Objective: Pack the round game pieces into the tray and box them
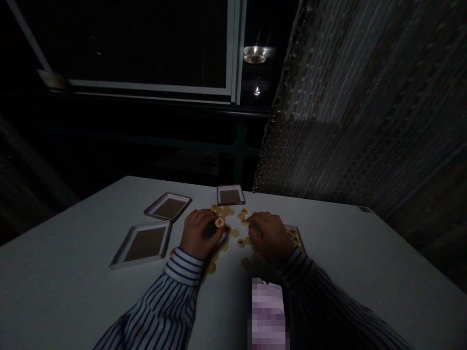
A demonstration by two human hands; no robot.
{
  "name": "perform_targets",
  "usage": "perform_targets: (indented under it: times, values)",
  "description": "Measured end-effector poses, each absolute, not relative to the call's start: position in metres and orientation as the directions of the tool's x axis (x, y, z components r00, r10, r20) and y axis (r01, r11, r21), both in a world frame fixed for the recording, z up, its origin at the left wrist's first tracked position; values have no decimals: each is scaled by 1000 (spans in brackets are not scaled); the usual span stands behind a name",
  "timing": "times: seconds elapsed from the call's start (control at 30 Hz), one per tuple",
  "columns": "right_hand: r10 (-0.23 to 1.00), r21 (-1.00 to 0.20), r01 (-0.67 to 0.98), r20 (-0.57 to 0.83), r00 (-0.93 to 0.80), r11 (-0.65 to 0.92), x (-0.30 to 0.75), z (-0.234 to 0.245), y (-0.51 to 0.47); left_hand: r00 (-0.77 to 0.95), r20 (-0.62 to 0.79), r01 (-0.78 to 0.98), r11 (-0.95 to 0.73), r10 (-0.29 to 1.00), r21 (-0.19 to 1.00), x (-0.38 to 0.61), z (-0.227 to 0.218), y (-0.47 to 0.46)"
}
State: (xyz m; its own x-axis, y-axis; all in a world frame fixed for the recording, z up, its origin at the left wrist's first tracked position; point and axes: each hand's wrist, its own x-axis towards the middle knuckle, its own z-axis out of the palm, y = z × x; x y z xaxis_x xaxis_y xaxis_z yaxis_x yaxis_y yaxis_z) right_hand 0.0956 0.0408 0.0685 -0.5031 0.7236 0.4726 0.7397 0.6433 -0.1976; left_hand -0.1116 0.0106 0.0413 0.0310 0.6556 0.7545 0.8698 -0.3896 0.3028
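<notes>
Several small round yellow game discs (235, 233) with red marks lie scattered on a white table (73, 272). My left hand (200, 233) rests curled among them, its fingertips pinching one disc (219, 222) with a red mark facing up. My right hand (268, 236) lies curled over the discs on the right, fingertips touching a disc (245, 222); whether it grips that disc I cannot make out. Both arms wear blue-striped white sleeves.
Three shallow white box trays with brown insides sit on the table: one at left (142, 244), one behind it (168, 207), one at the back (230, 195). Another tray (295, 236) shows by my right hand. A bead curtain (365, 112) hangs at right. The room is dark.
</notes>
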Motion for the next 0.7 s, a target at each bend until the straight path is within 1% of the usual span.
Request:
perform_targets:
  times: [0.13, 0.3, 0.5, 0.7]
  values:
    - [756, -207, 770, 456, -470, 604, 110, 73, 38, 57, 759, 866, -410, 649, 286, -103, 43, 6]
    - [795, -187, 813, 412, -445, 552, 127, 80, 37, 87, 756, 862, -430, 649, 270, -95, 43, 3]
    - [819, -178, 831, 366, -442, 528, 142, 88, 38, 131, 780, 846, -479, 612, 234, -88, 39, 2]
    - [817, -166, 827, 345, -461, 537, 152, 93, 42, 145, 750, 830, -492, 646, 263, -78, 37, 2]
